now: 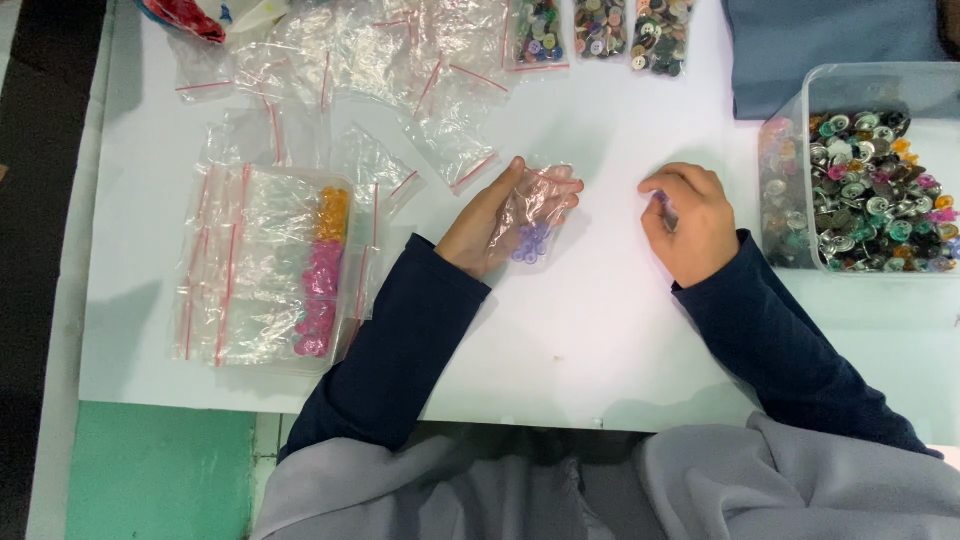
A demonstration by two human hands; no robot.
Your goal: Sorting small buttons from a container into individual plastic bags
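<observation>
left hand holds a small clear zip bag with purple buttons; right hand is curled over something purple.

the bag lies on the left palm above the white table, mouth away from the person. whether the right fingers pinch buttons, i cannot tell. if the bag tilts, buttons could spill; the open tub of mixed buttons sits near the right hand.

White table, purple buttons in clear bag, pink buttons, orange buttons, navy sleeves
</observation>
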